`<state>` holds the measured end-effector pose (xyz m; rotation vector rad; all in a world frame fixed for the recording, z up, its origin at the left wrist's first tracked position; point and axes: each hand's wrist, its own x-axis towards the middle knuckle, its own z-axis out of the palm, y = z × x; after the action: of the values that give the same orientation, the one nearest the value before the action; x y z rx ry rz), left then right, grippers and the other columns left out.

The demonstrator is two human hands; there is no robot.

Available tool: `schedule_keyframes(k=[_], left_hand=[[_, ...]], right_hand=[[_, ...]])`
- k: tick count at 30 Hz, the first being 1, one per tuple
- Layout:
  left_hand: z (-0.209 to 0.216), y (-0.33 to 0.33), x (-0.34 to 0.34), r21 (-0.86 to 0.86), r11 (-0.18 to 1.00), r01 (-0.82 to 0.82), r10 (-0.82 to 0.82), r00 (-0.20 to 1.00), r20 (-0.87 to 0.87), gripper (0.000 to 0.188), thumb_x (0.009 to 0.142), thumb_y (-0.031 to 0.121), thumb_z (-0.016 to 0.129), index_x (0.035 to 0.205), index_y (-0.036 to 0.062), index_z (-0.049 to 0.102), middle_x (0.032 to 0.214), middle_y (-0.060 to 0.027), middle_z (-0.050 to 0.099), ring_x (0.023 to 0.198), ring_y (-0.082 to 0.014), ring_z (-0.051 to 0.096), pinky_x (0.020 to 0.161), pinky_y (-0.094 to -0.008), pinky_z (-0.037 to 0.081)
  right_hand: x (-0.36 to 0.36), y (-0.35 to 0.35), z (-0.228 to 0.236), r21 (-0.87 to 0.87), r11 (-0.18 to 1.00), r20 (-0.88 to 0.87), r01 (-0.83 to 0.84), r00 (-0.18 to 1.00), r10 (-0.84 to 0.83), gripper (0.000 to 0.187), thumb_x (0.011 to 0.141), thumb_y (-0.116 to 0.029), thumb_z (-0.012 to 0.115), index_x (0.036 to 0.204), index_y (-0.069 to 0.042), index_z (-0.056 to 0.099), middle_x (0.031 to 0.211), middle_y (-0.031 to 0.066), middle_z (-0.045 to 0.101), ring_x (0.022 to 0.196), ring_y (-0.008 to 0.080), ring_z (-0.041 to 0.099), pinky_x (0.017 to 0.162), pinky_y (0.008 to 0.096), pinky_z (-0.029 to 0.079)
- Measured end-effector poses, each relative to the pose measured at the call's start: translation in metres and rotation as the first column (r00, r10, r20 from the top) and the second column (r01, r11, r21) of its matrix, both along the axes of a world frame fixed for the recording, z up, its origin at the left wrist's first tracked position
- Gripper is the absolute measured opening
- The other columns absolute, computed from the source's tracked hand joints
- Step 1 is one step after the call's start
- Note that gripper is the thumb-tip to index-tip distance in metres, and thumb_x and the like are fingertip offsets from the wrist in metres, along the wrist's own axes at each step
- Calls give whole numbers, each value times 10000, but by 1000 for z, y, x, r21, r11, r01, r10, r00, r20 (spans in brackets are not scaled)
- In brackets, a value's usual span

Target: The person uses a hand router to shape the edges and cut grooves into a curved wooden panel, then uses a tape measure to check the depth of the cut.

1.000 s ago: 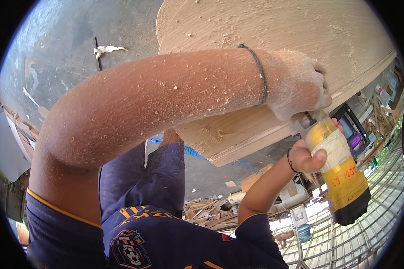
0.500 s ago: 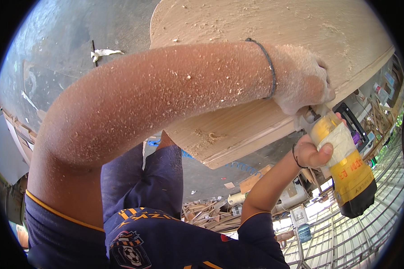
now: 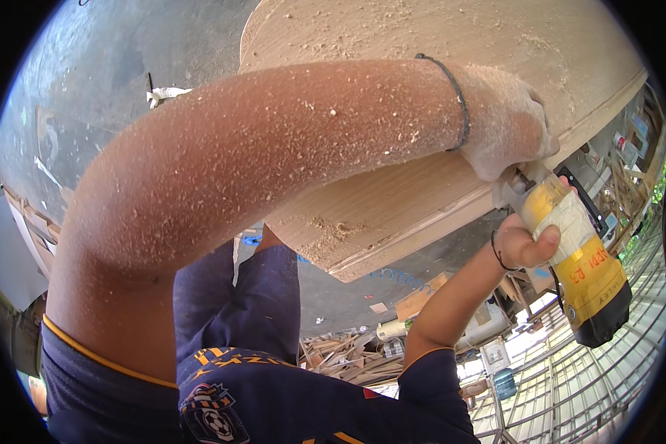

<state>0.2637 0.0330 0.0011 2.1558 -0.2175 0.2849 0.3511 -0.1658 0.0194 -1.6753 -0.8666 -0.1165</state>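
Note:
A yellow and black trim router, its upper body wrapped in pale tape, lies sideways at the edge of a wooden board. My right hand is closed around its body, thumb along the tape. Coated with fine sawdust, my left hand is curled at the router's clear base, against the board's edge; its fingertips are hidden. The bit end of the router sits between this hand and the wood. My left forearm crosses over the board, flecked with shavings.
Shavings lie on the board's near corner and across its far face. A blue coiled hose hangs below the board. Scrap wood is piled on the floor behind. A white rag lies at the left. Metal grating stands at the lower right.
Both hands and the router have shifted slightly right and up along the board's edge in the picture. My grip on the router looks the same.

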Motion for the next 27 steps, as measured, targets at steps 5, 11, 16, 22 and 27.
schedule_keyframes(k=[5, 11, 16, 22, 27], left_hand=[[-7, -5, 0, 15, 999, -49, 48, 996, 70, 411, 779, 339, 715, 1084, 80, 620, 1031, -169, 664, 1075, -343, 609, 899, -429, 513], [-12, -6, -1, -35, 998, -55, 58, 993, 105, 403, 759, 319, 721, 1070, 80, 631, 1008, -168, 670, 1050, -352, 618, 885, -434, 513], [-9, -5, -6, 6, 999, -45, 45, 998, 52, 403, 755, 331, 720, 1068, 92, 639, 1008, -161, 672, 1057, -343, 613, 887, -437, 515], [-11, -9, -10, 13, 999, -46, 45, 996, 72, 405, 747, 337, 724, 1060, 92, 646, 992, -157, 675, 1054, -340, 614, 882, -438, 518], [-5, -4, -20, -8, 1000, -20, 20, 998, 58, 349, 749, 238, 722, 1010, 40, 600, 1026, -158, 645, 1099, -322, 577, 955, -398, 474]], right_hand=[[-8, 0, 2, 5, 1000, -8, 6, 1000, -6, 702, 750, -364, 594, 1278, 69, 433, 1187, 258, 521, 1079, 421, 566, 937, 514, 469], [-12, 1, 2, 37, 999, -41, 17, 999, -15, 712, 739, -346, 611, 1286, 67, 417, 1191, 267, 511, 1079, 425, 565, 936, 514, 476], [-18, 2, 2, 37, 999, -65, 20, 998, -18, 712, 738, -339, 612, 1283, 75, 415, 1185, 272, 513, 1075, 428, 568, 936, 515, 476], [-23, -2, 3, 19, 1000, -32, 9, 999, -8, 695, 753, -340, 596, 1279, 78, 420, 1185, 266, 518, 1069, 421, 574, 932, 509, 480], [-27, -1, 4, 2, 1000, -9, -2, 1000, 2, 684, 767, -353, 574, 1279, 75, 424, 1184, 263, 522, 1067, 412, 577, 925, 500, 485]])
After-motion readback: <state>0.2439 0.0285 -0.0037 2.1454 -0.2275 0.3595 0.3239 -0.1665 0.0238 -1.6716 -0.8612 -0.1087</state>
